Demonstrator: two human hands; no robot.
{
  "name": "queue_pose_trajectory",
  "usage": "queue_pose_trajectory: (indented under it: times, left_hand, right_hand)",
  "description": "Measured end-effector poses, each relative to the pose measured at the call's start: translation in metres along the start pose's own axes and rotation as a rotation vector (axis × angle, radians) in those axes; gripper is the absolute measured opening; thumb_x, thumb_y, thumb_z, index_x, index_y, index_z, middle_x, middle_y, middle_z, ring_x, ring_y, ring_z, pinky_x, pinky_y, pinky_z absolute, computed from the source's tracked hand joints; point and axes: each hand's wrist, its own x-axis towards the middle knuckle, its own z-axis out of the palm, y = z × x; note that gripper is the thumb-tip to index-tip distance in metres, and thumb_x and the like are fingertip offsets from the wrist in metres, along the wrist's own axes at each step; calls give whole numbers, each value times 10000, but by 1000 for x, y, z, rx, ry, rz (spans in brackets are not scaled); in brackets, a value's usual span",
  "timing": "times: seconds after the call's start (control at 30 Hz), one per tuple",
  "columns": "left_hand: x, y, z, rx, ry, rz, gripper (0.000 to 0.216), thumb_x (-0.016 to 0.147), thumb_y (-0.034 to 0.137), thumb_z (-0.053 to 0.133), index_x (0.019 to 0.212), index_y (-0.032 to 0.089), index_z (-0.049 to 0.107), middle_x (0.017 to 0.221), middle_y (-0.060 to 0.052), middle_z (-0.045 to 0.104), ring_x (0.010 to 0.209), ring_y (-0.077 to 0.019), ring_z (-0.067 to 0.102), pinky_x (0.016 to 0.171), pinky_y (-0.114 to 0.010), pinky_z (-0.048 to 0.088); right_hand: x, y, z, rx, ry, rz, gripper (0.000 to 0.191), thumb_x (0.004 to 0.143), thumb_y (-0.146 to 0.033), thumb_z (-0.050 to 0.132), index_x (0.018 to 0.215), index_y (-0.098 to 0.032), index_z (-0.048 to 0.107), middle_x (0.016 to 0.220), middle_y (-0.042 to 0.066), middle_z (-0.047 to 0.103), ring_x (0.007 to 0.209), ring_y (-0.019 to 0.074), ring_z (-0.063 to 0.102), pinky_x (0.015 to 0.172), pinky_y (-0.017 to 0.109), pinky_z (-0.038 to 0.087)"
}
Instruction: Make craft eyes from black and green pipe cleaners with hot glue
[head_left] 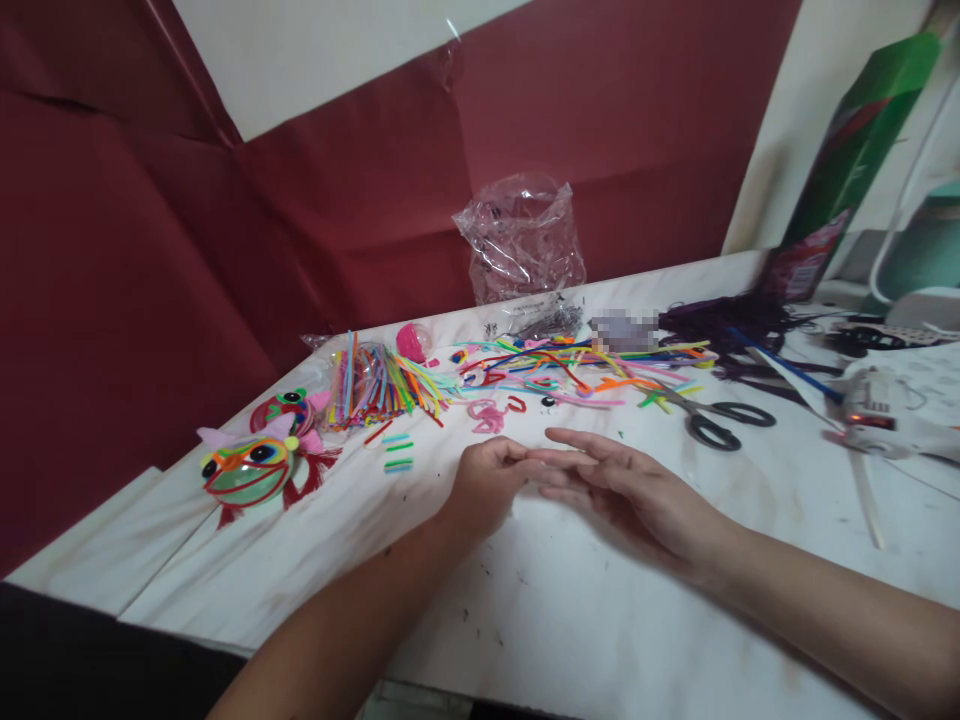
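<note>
My left hand [486, 487] rests on the white table [585, 610] with its fingers curled in; whatever they hold is hidden. My right hand [634, 487] lies beside it, fingers stretched out flat, the tips touching the left hand's fingers. Just beyond the hands lie a curled pink pipe cleaner [487, 415] and a googly eye [548, 403]. Behind those spreads a loose pile of coloured pipe cleaners [577, 370].
Two decorated craft balls with eyes [251, 470] sit at the left, near a bag of coloured sticks [367, 385] and short cut pieces [397, 452]. Black scissors [720, 420] and a glue gun [877, 425] lie at the right. A clear plastic bag [521, 240] stands by the red backdrop.
</note>
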Motion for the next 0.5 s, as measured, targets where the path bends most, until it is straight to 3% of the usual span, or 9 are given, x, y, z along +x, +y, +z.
queue_pose_trajectory:
  times: [0.13, 0.27, 0.5]
  left_hand:
    - [7, -11, -5, -64, 48, 55, 149, 657, 296, 601, 605, 156, 600, 575, 9, 572, 559, -115, 501, 536, -225, 408]
    - [16, -23, -11, -84, 50, 122, 193, 728, 323, 543, 673, 148, 602, 676, -16, 604, 643, -123, 539, 658, -252, 434]
    - [12, -13, -10, 29, 29, 115, 232, 716, 317, 529, 546, 160, 542, 550, 19, 521, 562, -112, 472, 584, -232, 381]
  right_hand:
    - [1, -4, 1, 21, 2, -71, 328, 697, -220, 637, 1023, -244, 606, 1281, 70, 523, 976, 247, 617, 949, 471, 394]
    - [4, -14, -7, -67, 126, -118, 329, 675, -252, 672, 996, -224, 607, 1132, 80, 626, 909, 244, 642, 919, 439, 415]
    - [13, -32, -28, -224, 298, -262, 295, 644, -291, 699, 920, -231, 615, 974, 38, 669, 712, 173, 647, 706, 337, 475]
